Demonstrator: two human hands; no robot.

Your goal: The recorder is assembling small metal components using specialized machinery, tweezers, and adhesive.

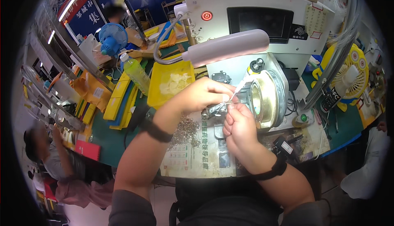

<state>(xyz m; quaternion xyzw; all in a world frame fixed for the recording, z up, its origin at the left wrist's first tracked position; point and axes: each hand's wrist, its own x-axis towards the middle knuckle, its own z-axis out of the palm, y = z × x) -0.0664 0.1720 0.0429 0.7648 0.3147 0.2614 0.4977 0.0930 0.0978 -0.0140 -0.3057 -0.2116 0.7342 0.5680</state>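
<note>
Bottom of frame: both forearms come up from the lower edge, each with a black wrist strap.

Right hand (240, 127), center frame: fingers curled, thumb and forefinger pinched on a thin white wire (234, 98) just left of the winding head. Left hand (203, 96), just up-left of it: fingers clenched, pinching the same wire higher up. The two hands are almost touching. The wire runs up-right toward a small white nozzle at the front of the brass winding head (262, 98), center-right. Exactly what the fingertips pinch beyond the wire is too small to tell.

Under the hands: a printed paper sheet (188, 158) on the bench, with a pile of small metal clips (186, 129) on it, just below the left wrist.

Left of center: a yellow tray (158, 96) holding pale flat pieces, with a green-tinted bottle (135, 72) beside it.

Above the hands: a white lamp bar (227, 47) on a flexible gooseneck. Behind it, the white machine housing (254, 4) with a red round button (207, 15) and a dark screen (260, 22).

Right edge: a yellow desk fan (349, 76). Upper left: a blue desk fan (111, 37).

Lower left: another person (53, 156) seated at the adjoining bench.
</note>
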